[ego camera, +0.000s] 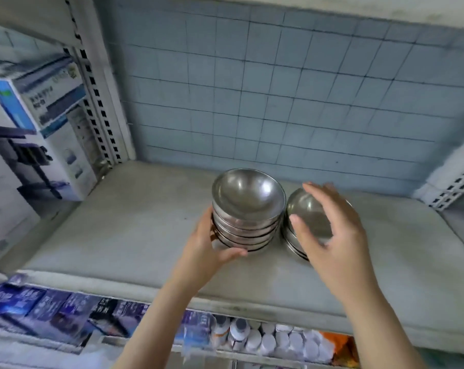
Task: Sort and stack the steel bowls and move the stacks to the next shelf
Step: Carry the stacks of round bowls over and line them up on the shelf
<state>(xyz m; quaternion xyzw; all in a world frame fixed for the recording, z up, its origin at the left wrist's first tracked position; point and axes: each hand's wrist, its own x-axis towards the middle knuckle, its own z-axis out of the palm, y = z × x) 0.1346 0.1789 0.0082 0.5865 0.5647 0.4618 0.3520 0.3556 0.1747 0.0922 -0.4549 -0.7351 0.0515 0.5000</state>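
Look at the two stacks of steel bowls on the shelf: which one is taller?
The left stack, gripped at its side by the left hand, is taller: several bowls show. The right stack, under the open right hand, sits much lower.

The stack of bowls [248, 211] in the left grip [212, 249] is shiny silver steel, as is the lower stack [305, 217] under the right grip [332, 235]. The shelf [119, 235] beneath is pale grey. Behind them, the wall [278, 89] carries pale blue square tiles with dark grout lines.
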